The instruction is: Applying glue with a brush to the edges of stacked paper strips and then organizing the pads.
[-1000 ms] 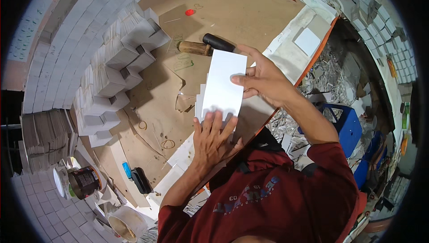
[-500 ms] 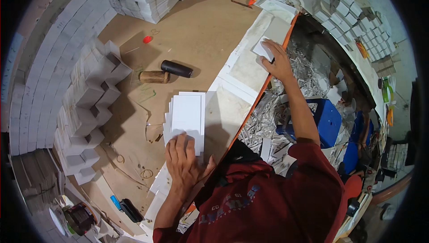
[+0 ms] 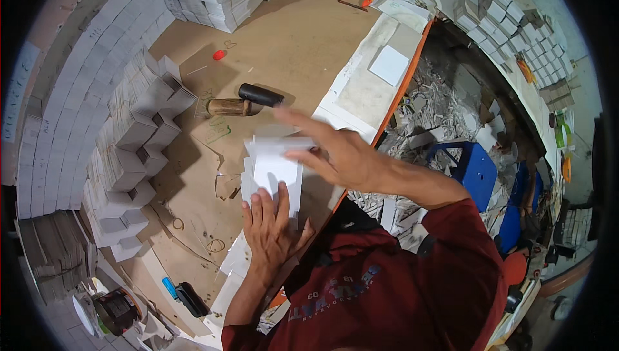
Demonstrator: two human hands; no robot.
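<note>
Stack: small pile of white card sheets (image 3: 274,169) on the brown worktop (image 3: 303,48), right at the near edge; I see it btwn the two hands.
Left hand (image 3: 271,231): flat, palm down, fingers (image 3: 265,204) spread a little, tips lying on the near end of the pile. Pressing, not pinching.
Right hand (image 3: 342,157): above and just past the far end of the pile, fingers (image 3: 303,156) stretched out and slightly apart, blurred. Can't tell if they touch the top sheet or hover over it; nothing pinched that I can see.
Pile vs fingers: near end under the left fingertips, far end below/beside the right fingertips, middle bare.
Handling (my guess): light, thin, semi-stiff card. Smooth faces, so sheets prob slide over each other and fan out; edges already look uneven. Corners would bend or crease easily.
Where to hold: I'd take it by the two short ends, thumb under and fingers on top, w/ the flat hand squaring the pile first.
Beyond the right fingertips: hammer-like tool (image 3: 244,100) w/ black grip and wooden part, well apart.
Left of the left hand: stepped rows of folded grey-white boxes (image 3: 138,131).
Far right of right hand: single white sheet (image 3: 389,65) on a paler board.
</note>
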